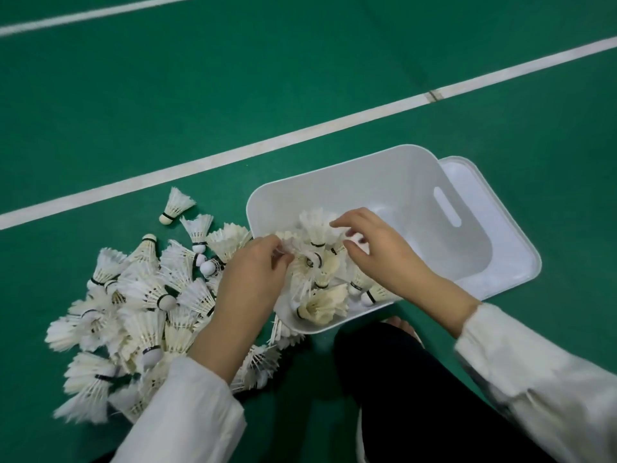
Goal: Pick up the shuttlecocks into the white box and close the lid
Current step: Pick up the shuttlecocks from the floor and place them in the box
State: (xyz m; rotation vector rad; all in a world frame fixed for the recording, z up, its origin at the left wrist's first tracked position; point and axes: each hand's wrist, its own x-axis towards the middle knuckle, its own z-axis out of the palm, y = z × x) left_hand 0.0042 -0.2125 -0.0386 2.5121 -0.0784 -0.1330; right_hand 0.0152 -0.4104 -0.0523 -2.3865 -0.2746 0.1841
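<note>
From the head camera, the task looks well short of halfway. A small cluster of shuttlecocks [317,279] already lies in the near left end of the white box [394,182], whose far end is bare. A much larger pile of shuttlecocks [133,305] waits on the green court floor [167,111] just left of the box. The lid [507,228] lies flat beneath and beside the box's far right, so closing is not yet done.

The left hand [253,272] reaches over the box rim, fingers pinched on feathers of a shuttlecock. The right hand [374,248] hovers over the cluster, palm down, fingers loosely spread and apparently holding nothing.
</note>
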